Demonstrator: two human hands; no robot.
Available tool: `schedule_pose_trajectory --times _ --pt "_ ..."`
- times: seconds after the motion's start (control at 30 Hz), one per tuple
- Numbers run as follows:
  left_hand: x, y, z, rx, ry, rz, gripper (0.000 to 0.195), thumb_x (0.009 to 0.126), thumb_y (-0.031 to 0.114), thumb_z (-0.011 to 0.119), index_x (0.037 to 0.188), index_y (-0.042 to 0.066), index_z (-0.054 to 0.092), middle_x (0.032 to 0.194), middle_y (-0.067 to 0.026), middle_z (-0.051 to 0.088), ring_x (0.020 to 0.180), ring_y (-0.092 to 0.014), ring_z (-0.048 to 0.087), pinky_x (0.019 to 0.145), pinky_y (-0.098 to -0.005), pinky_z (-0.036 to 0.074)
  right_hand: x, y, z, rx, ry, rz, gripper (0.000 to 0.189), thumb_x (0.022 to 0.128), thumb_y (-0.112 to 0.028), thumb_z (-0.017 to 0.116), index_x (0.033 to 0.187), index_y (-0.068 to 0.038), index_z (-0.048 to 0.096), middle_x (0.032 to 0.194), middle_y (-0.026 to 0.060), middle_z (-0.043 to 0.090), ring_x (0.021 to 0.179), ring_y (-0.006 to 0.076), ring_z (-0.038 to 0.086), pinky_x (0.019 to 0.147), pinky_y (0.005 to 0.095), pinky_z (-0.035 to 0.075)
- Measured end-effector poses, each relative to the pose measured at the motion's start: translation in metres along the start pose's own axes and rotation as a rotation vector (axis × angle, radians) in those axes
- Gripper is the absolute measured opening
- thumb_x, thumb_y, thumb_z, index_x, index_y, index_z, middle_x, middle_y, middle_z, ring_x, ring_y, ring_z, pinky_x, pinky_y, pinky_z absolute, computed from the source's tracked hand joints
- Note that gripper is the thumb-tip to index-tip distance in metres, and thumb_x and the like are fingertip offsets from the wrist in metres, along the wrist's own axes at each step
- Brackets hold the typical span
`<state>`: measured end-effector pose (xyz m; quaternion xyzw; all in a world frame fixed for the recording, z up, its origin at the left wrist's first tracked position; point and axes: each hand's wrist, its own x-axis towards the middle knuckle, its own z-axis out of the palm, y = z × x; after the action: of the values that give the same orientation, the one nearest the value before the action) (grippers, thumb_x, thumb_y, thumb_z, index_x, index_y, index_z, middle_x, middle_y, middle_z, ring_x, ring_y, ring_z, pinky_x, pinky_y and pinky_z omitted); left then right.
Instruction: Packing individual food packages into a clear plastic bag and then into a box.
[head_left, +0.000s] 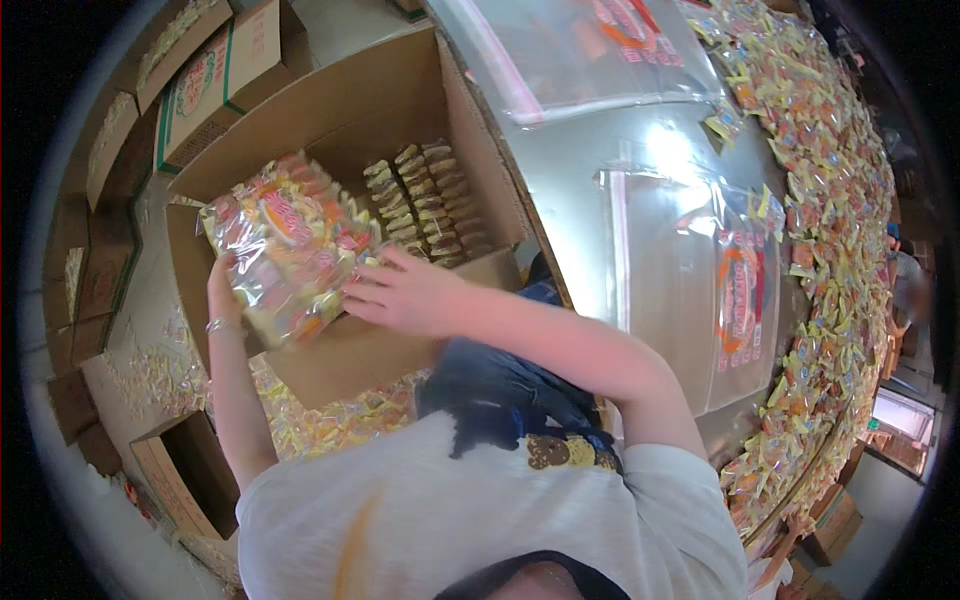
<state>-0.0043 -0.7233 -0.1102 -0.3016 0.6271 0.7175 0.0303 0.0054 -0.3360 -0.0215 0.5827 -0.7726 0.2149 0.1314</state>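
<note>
A clear plastic bag filled with small wrapped packets (289, 244) is held over the left side of a large open cardboard box (375, 90). My left hand (225, 289) grips its left edge, the thumb side against the plastic and the fingers partly hidden. Spread over the bag's lower right side is my right hand (405, 292), its fingertips at the plastic; the thumb is hidden. Inside the box, rows of packets (427, 199) stand stacked along the right side. On the metal table (570, 217) to the right, a flat clear printed bag (697, 285) lies near the front and another (585, 60) lies farther back.
Many loose wrapped packets (825, 247) are heaped along the table's far right. More packets (337, 420) lie below the box. Printed cardboard cartons (217, 82) stand at upper left, an open carton (180, 480) at lower left. A person (904, 285) is at the far right.
</note>
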Motion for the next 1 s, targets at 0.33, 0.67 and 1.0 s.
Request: schedule_pose_trajectory --times 0.33,0.67,1.0 --pt "0.126 -0.209 0.127 0.947 0.358 0.037 0.092 0.070 0.031 0.067 0.137 0.001 0.011 0.126 -0.0289 0.034 0.116 -0.039 0.038 0.097 -0.0413 0.034 -0.151 -0.087 -0.121 0.183 -0.076 1.258 0.039 0.065 -0.002 0.064 0.104 -0.004 0.056 0.101 0.0138 0.059 0.094 0.0323 0.056 0.081 0.0384 0.044" --pt "0.185 -0.198 0.170 1.200 -0.150 -0.132 0.068 0.079 0.038 0.056 0.131 0.005 0.027 0.130 -0.0173 0.037 0.120 -0.031 0.037 0.096 -0.0399 0.034 -0.226 -0.125 -0.179 -0.516 -0.146 1.692 0.050 0.071 0.006 0.052 0.120 0.001 0.046 0.125 0.0193 0.045 0.121 0.0339 0.038 0.103 0.0414 0.025" --pt "-0.115 0.098 0.411 0.230 -1.644 1.008 0.007 0.068 0.012 0.064 0.070 0.007 0.059 0.076 -0.0085 0.062 0.069 -0.023 0.060 0.063 -0.0323 0.048 -0.302 -0.078 -0.144 -0.543 -0.246 1.859 0.063 0.077 -0.027 0.057 0.132 -0.009 0.032 0.143 0.0158 0.016 0.128 0.0423 0.016 0.101 0.0542 0.018"
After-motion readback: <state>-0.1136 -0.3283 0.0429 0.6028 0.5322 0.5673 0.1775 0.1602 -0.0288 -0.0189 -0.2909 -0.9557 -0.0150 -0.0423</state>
